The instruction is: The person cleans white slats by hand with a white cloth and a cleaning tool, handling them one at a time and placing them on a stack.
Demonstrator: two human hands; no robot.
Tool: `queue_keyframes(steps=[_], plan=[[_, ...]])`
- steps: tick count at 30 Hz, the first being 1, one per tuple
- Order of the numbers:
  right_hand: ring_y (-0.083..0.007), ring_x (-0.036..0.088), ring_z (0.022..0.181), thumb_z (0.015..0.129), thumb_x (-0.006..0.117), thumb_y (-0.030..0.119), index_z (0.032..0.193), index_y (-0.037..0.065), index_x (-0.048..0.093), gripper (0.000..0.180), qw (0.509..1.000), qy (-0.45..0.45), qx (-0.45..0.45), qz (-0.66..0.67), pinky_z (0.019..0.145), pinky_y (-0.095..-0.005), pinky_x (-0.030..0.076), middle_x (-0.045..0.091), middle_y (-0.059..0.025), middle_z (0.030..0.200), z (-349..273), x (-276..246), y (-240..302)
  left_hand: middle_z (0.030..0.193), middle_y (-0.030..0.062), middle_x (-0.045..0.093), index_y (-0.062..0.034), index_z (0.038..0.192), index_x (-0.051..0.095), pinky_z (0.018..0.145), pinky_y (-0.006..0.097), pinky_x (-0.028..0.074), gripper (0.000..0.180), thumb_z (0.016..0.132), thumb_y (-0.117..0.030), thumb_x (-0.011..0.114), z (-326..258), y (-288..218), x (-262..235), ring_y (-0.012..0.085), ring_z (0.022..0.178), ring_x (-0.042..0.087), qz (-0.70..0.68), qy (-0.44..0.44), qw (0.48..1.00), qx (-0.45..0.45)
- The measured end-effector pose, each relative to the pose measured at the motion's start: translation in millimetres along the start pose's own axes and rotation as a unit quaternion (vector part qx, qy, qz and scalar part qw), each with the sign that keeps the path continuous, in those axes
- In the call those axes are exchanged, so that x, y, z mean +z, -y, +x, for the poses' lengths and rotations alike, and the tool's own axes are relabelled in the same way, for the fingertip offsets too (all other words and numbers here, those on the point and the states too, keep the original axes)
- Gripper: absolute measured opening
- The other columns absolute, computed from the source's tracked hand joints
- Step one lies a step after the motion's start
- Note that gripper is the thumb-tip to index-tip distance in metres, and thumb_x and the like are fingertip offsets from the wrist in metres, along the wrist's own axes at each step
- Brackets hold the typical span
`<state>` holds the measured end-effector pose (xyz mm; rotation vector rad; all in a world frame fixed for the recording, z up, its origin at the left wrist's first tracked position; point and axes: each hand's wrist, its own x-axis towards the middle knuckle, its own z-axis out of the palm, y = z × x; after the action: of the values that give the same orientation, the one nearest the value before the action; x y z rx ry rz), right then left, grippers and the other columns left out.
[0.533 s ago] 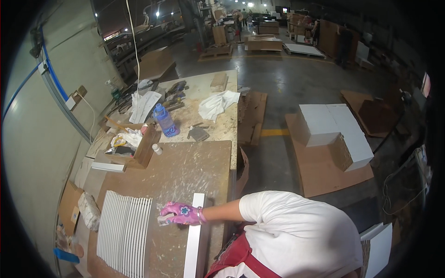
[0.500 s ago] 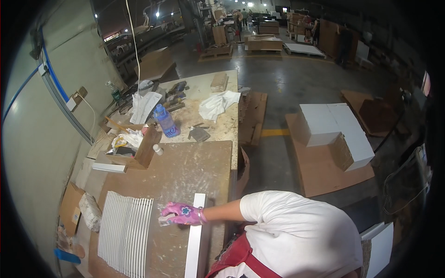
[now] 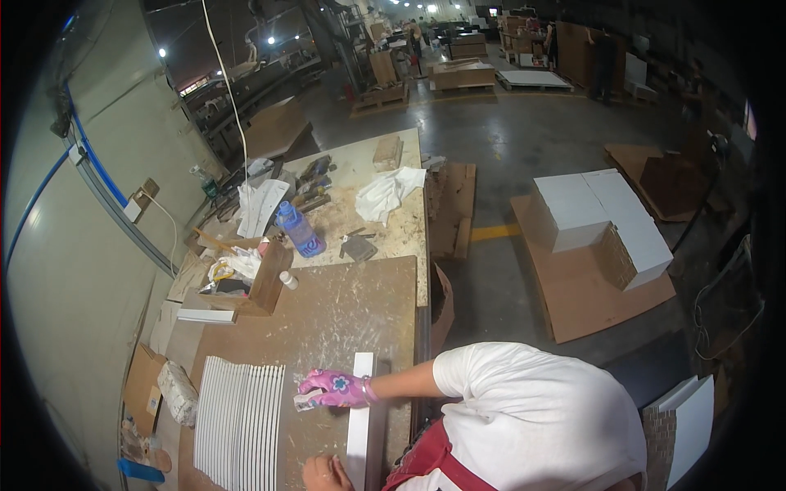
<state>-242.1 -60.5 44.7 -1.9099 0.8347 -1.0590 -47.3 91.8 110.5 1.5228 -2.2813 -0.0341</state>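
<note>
Pink-gloved right hand [image 3: 337, 389] pinches a small whitish block [image 3: 304, 402], likely light, stiff and best held by its sides, near thin white strips [image 3: 239, 425], while the bare left hand [image 3: 327, 473] sits by a long white bar [image 3: 360, 438], its fingers' grip unclear.

Small pale block [image 3: 306, 401], pinched in gloved right fingers [image 3: 314, 381], partly hidden, exact shape unclear. Long white board [image 3: 359, 438], straight, smooth-faced, lying just right of those fingers, far end showing beyond them; near stretch beside bare left fingers [image 3: 319, 468]. White slats [image 3: 237, 425], narrow, many, ranked side by side, left of both sets of fingers.
</note>
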Motion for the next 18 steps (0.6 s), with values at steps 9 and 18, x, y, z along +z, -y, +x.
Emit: queue_keyframes(steps=[9, 18], plan=[[-0.0291, 0.051, 0.108, 0.087, 0.057, 0.02, 0.118, 0.002, 0.052, 0.036, 1.0, -0.02, -0.004, 0.006, 0.094, -0.0369, 0.041, 0.051, -0.0152, 0.112, -1, 1, 2, 0.101, 0.027, 0.06, 0.0006, 0.122, 0.051, 0.079, 0.05, 0.045, 0.054, 0.088, -0.041, 0.057, -16, -15, 43, 0.0457, 0.09, 0.057, -0.042, 0.194, 0.968, -0.152], [-0.0294, 0.052, 0.109, 0.086, 0.058, 0.018, 0.12, 0.002, 0.051, 0.038, 0.999, -0.044, -0.02, -0.023, 0.096, -0.0368, 0.04, 0.052, -0.0146, 0.117, -3, 1, -12, 0.098, 0.0264, 0.06, -0.001, 0.122, 0.052, 0.078, 0.049, 0.044, 0.052, 0.088, -0.041, 0.056, -23, -17, 57, 0.0468, 0.089, 0.055, -0.075, 0.11, 0.982, -0.132]])
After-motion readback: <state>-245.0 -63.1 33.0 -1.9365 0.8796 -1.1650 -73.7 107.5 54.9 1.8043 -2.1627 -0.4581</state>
